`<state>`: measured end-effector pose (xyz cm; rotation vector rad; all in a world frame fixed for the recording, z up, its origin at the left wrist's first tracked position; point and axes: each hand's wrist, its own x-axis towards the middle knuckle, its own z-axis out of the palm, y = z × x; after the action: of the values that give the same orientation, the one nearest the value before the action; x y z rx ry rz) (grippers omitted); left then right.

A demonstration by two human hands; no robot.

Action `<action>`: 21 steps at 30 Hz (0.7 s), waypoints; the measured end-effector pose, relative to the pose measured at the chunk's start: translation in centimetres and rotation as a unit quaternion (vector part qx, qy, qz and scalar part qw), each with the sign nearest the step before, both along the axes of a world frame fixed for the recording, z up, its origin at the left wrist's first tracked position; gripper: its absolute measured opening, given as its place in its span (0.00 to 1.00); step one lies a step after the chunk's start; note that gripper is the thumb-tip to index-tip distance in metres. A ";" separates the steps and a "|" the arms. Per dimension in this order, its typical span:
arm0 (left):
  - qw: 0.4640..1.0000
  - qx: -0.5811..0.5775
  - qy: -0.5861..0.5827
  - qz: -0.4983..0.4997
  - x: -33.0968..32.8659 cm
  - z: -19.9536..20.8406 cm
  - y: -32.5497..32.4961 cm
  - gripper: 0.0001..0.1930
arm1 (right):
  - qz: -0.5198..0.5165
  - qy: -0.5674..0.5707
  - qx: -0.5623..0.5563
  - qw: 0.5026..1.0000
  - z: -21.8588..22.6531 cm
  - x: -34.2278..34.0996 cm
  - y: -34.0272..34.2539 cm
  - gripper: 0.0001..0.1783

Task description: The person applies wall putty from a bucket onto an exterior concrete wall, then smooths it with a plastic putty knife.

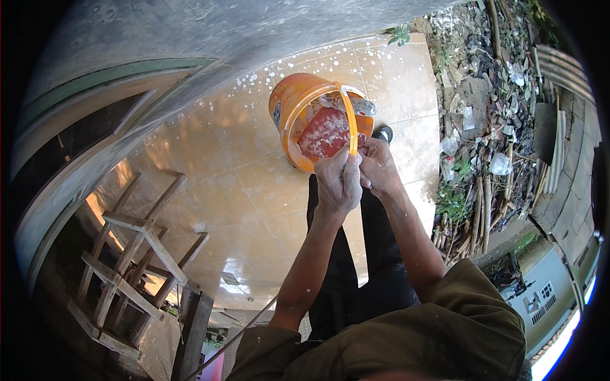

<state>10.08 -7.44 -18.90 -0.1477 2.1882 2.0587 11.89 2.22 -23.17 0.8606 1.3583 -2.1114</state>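
Observation:
An orange bucket [283, 105] hangs or stands tilted in front of me, its mouth turned toward me. My left hand [338, 182] is closed around the lower end of its yellow-orange handle [351, 117]. Inside the bucket lies a flat red piece [325, 130] smeared with white paste, its exact kind unclear. Beside the left hand, my right hand [380, 168] has its fingers closed at the bucket's rim, close to the right tip of the red piece; what they pinch is hidden. Both hands carry whitish dust.
Tan floor tiles [254, 197] carry white splashes along the grey wall [254, 32]. At the left stands a wooden frame [136, 238] of bare beams. Sticks and litter [480, 159] cover the ground to the right. My dark shoe [383, 133] shows beside the bucket.

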 end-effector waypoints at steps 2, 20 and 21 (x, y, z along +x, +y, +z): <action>1.000 -0.002 -0.019 -0.003 0.1 0.0 -0.2 0.17 | -0.014 0.001 0.007 1.000 0.2 0.0 -0.4 0.09; 0.991 0.123 -0.027 0.043 1.2 -1.6 -1.4 0.17 | -0.014 -0.002 -0.041 0.999 0.3 0.5 -1.4 0.10; 0.991 0.123 -0.027 0.043 1.3 -1.6 -1.4 0.17 | -0.014 -0.003 -0.041 0.999 0.3 0.4 -1.5 0.10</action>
<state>11.35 -8.87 -20.51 -0.2719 1.9091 2.3185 12.32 0.70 -22.83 0.8558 1.2535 -2.1683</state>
